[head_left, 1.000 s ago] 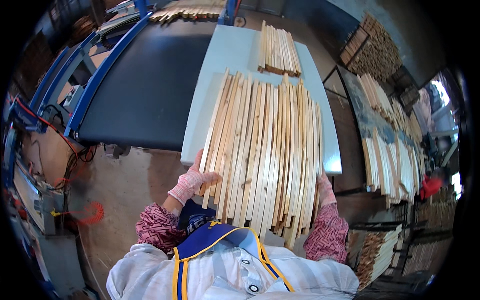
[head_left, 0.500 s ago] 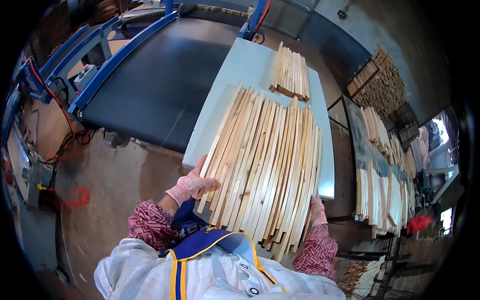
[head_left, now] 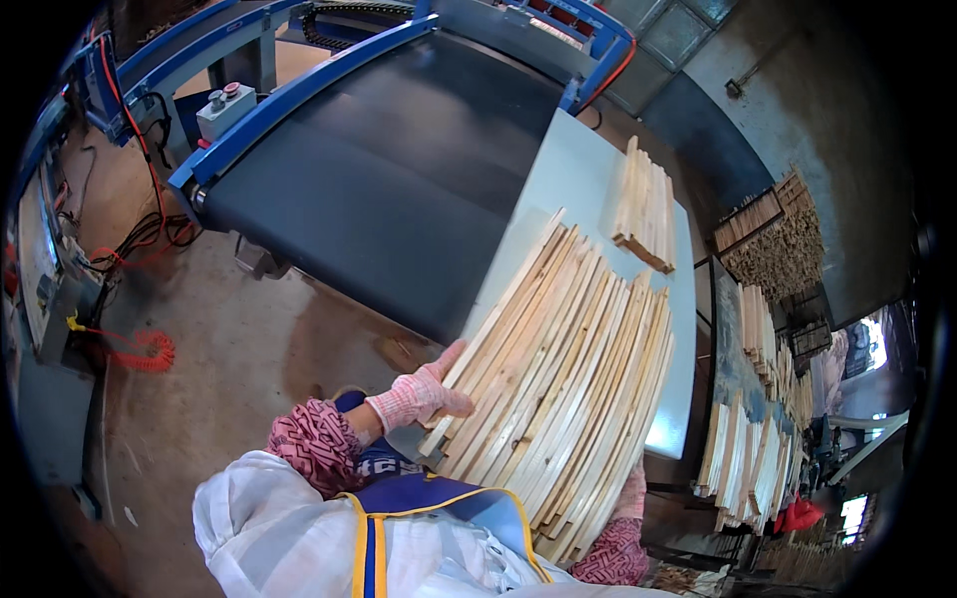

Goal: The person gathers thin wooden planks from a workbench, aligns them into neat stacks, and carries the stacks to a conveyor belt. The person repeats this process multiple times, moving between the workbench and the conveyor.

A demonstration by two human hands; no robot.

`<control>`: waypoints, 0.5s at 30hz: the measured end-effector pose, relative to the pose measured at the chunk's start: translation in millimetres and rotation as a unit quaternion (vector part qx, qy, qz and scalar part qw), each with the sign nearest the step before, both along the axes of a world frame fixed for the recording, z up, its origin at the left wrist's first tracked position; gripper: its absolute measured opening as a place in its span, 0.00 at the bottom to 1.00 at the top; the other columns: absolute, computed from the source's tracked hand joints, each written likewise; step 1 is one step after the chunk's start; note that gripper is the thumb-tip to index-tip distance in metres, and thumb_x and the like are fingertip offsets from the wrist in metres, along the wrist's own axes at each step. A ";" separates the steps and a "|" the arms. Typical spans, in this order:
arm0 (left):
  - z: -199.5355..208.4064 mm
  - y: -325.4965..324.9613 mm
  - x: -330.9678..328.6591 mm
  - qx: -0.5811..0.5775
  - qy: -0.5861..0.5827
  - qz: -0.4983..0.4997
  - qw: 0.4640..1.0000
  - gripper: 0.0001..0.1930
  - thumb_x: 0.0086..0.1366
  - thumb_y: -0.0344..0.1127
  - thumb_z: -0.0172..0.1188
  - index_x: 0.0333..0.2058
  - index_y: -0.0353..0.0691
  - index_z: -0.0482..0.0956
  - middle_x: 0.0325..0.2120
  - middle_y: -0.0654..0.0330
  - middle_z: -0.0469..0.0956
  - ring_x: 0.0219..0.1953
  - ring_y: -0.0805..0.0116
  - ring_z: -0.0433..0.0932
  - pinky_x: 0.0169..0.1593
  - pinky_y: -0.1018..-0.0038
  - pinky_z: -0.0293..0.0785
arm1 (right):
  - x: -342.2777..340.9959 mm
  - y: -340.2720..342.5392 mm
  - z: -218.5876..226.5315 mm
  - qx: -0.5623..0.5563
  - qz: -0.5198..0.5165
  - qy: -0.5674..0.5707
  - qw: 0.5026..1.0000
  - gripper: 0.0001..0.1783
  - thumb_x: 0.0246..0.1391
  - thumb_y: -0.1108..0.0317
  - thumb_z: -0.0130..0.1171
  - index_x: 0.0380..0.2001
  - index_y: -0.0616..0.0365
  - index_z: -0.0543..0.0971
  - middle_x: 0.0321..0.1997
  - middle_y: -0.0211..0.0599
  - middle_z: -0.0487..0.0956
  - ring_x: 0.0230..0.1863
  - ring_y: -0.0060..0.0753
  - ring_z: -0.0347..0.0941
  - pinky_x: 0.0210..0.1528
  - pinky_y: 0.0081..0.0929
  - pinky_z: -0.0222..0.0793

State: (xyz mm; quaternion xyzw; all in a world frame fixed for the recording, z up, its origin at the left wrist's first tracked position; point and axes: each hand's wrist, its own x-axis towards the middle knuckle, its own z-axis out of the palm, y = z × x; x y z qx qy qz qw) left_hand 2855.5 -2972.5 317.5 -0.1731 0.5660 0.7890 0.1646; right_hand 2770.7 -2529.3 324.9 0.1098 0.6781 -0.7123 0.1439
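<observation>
A broad layer of pale wooden strips (head_left: 558, 389) lies side by side on a light table (head_left: 558, 169), the near ends jutting past its edge toward my apron. My left hand (head_left: 424, 397), in a pink-and-white knitted glove, grips the layer's left side, thumb and fingers at the outermost strips. On the opposite side my right hand (head_left: 630, 495) holds the right edge near the close end; its fingers are hidden behind the wood. Farther up the same table rests a smaller bundle of strips (head_left: 645, 204).
A wide black conveyor belt (head_left: 389, 179) with blue frame rails stands left of the table. A grey control box (head_left: 225, 112) sits beside its rail. More strips (head_left: 743, 463) lie on a dark rack at right. A red coiled hose (head_left: 150, 351) hangs at left.
The view has shifted, so table and belt appear farther right and lower. Both hands keep hold of the strips, which now slant more, and my right hand is more hidden behind them.
</observation>
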 end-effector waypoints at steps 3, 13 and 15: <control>11.9 -25.4 8.0 -0.036 -0.013 0.006 0.999 0.56 0.48 0.26 0.70 0.70 0.55 0.43 0.34 0.61 0.78 0.22 0.79 0.70 0.21 0.80 0.64 | 0.1 -35.8 10.5 0.005 0.013 0.023 1.000 0.30 0.64 0.53 0.47 0.65 0.52 0.59 0.51 0.46 0.75 0.45 0.38 0.77 0.40 0.31 0.80; -57.1 -317.5 61.4 0.043 0.075 0.230 0.969 0.57 0.43 0.27 0.73 0.69 0.52 0.46 0.39 0.58 0.79 0.32 0.74 0.76 0.33 0.77 0.74 | -54.0 -376.1 47.3 0.275 0.232 0.099 0.928 0.31 0.61 0.60 0.47 0.66 0.52 0.59 0.55 0.43 0.74 0.53 0.34 0.72 0.54 0.27 0.69; -46.0 -367.4 63.2 0.070 0.099 0.248 0.961 0.54 0.48 0.28 0.70 0.69 0.53 0.46 0.39 0.59 0.79 0.36 0.73 0.76 0.38 0.78 0.74 | -70.6 -427.9 27.8 0.196 0.226 0.073 0.951 0.31 0.61 0.62 0.49 0.66 0.50 0.59 0.55 0.39 0.74 0.53 0.31 0.72 0.54 0.26 0.67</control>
